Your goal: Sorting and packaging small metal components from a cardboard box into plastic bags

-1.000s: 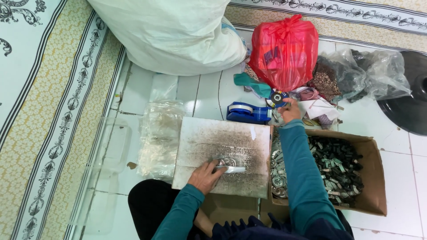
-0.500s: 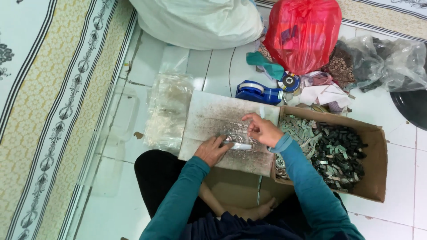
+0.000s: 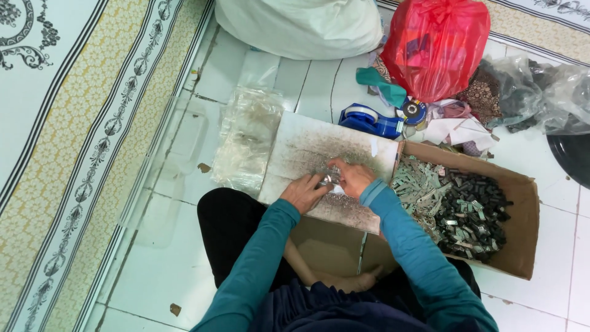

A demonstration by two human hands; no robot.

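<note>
Nearest to me, both teal sleeves run forward from the lap to a grey, scuffed board (image 3: 307, 150) laid across an open cardboard flap (image 3: 326, 246).

1. Left hand (image 3: 303, 192): it rests palm down on the near part of the board, fingers curled toward the middle. Its fingertips touch a small clear packet of shiny metal pieces (image 3: 329, 180). I cannot tell how firmly it grips.
2. Right hand (image 3: 351, 177): it lies just beside the left, fingers bent down over the same packet, pinching it from the right side. The packet sits between both hands, on the board, near its centre.
3. To the right, touching the board's edge, stands an open cardboard box (image 3: 522, 221). It holds a heap of small metal parts (image 3: 458, 206), pale ones at the left and darker ones at the right.
4. To the left of the board lies a stack of clear plastic bags (image 3: 246, 138) on the white tiled floor (image 3: 166, 270).
5. Beyond the board stands a blue tape dispenser (image 3: 369, 120), close to the board's far edge.
6. Farther off sit a red plastic bag (image 3: 436, 46), a large white sack (image 3: 301, 24) and crumpled clear bags with dark contents (image 3: 528, 92).
7. A patterned mat (image 3: 67, 123) runs along the left side.
</note>
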